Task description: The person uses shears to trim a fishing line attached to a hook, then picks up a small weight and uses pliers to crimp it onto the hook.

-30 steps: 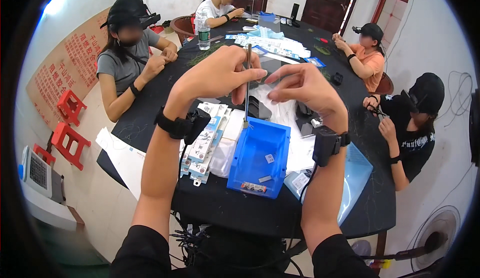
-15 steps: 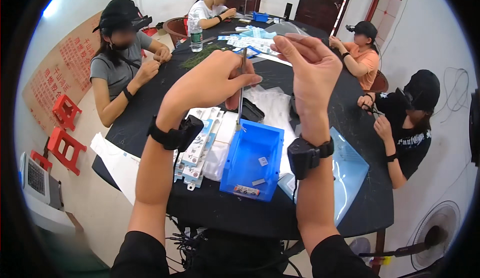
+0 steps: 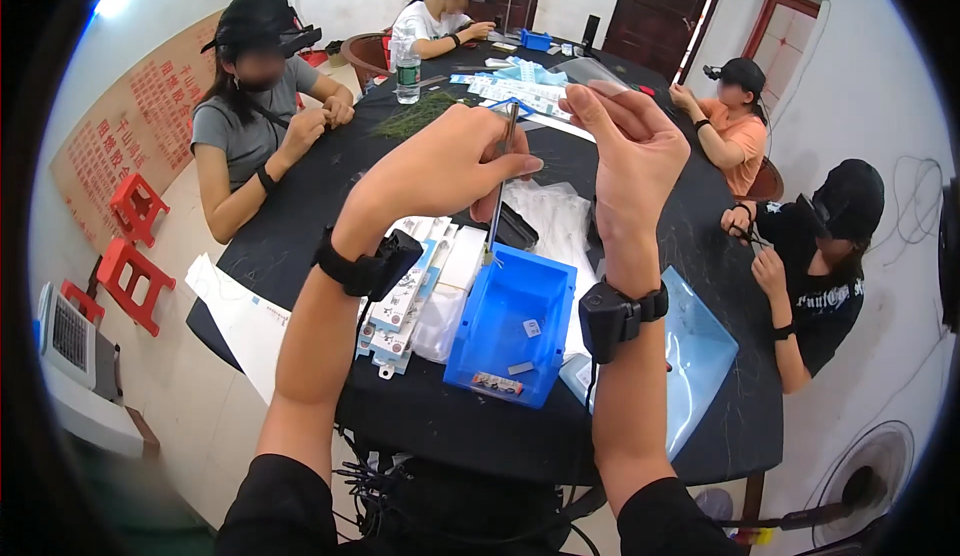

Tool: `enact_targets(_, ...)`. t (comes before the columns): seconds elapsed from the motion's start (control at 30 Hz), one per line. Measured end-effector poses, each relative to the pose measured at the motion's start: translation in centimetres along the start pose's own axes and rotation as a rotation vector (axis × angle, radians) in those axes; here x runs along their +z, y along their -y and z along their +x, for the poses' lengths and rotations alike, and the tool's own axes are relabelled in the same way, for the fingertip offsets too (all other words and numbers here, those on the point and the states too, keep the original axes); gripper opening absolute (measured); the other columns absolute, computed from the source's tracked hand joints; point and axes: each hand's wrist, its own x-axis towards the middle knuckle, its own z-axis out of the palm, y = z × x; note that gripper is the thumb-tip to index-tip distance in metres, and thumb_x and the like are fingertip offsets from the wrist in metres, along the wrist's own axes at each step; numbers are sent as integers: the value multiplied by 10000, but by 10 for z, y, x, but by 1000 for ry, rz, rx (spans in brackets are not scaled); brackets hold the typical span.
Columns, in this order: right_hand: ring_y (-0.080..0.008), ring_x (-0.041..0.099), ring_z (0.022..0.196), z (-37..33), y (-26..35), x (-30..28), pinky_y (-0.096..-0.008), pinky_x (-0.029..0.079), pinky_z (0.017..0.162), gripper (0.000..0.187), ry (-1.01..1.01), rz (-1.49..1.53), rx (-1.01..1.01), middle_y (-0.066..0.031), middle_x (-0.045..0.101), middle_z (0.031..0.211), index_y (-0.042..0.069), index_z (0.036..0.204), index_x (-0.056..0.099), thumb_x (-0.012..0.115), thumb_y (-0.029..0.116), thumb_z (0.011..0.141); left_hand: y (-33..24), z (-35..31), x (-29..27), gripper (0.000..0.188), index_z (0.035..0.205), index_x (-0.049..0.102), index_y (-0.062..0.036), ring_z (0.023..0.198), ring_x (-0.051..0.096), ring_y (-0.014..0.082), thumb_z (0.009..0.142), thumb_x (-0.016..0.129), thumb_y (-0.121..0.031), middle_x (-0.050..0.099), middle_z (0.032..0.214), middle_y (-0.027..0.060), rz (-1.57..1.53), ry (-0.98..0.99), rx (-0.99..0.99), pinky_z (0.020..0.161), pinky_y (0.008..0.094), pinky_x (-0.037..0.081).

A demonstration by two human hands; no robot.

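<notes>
In front of me a thin metal rod [image 3: 497, 218] stands upright, slightly tilted, at the far edge of a blue plastic bin [image 3: 459, 361]. My left hand [image 3: 445, 161] is closed around its upper part, with the thumb across it. To the right, my right hand [image 3: 635, 146] is raised with the wrist bent back. Its thumb and fingertips come together in a pinch, and whatever they hold is too fine to make out. Inside the bin lie a small white label [image 3: 531, 328], a pale strip [image 3: 520, 368] and a small printed packet [image 3: 497, 384].
Printed packaging cards [image 3: 392, 334] and clear bags [image 3: 440, 328] lie left of the bin. More clear bags [image 3: 550, 206] and a black tray [image 3: 515, 226] are behind it. A blue folder [image 3: 700, 341] lies right. Farther off are green strands [image 3: 425, 113], a water bottle [image 3: 408, 78] and several seated people.
The whole view has shifted slightly, so the table and people sit a little lower and farther right. Both hands keep nearly the same pose.
</notes>
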Motion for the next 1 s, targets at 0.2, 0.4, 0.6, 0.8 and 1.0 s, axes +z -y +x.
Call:
enact_targets(0.2, -199, 810, 879, -1, -1, 2, -273, 643, 807, 240, -14, -10, 6, -198, 823, 969, -112, 1067, 757, 884, 20, 911, -1, -2, 0, 315, 1014, 756, 30, 518, 676, 125, 1078, 687, -271, 700, 592, 84, -2, -14, -5, 524, 280, 493)
enact_targets(0.4, -197, 806, 923, -2, -2, 3, -290, 645, 842, 242, -9, 40, 12, -179, 823, 1009, -97, 1120, 752, 856, 23, 936, 0, 0, 1, 316, 1017, 759, 31, 512, 669, 122, 1079, 686, -270, 696, 586, 84, 19, -17, -7, 525, 281, 491)
enact_targets(0.6, -152, 778, 878, -1, 4, 5, -261, 605, 771, 249, -20, 9, 93, -132, 828, 1058, -58, 1185, 743, 800, 69, 978, 1, 0, 4, 313, 1035, 759, 44, 506, 657, 119, 1080, 681, -255, 686, 576, 85, 8, -37, 5, 525, 288, 489)
enact_targets(0.8, -86, 684, 693, -2, 13, 5, -208, 494, 602, 235, 40, -49, 166, -129, 836, 1066, -44, 1160, 740, 808, 64, 962, 1, 1, 6, 300, 1043, 749, 50, 507, 660, 130, 1088, 674, -237, 678, 573, 95, -7, -59, -16, 526, 292, 488)
enact_targets(1.0, -70, 620, 585, -6, 16, 10, -200, 446, 525, 291, 12, 1, 232, -146, 828, 998, -54, 1137, 743, 881, 65, 910, 4, 2, 6, 290, 1028, 739, 55, 486, 648, 142, 1081, 684, -225, 671, 564, 96, -35, -81, -7, 521, 290, 484)
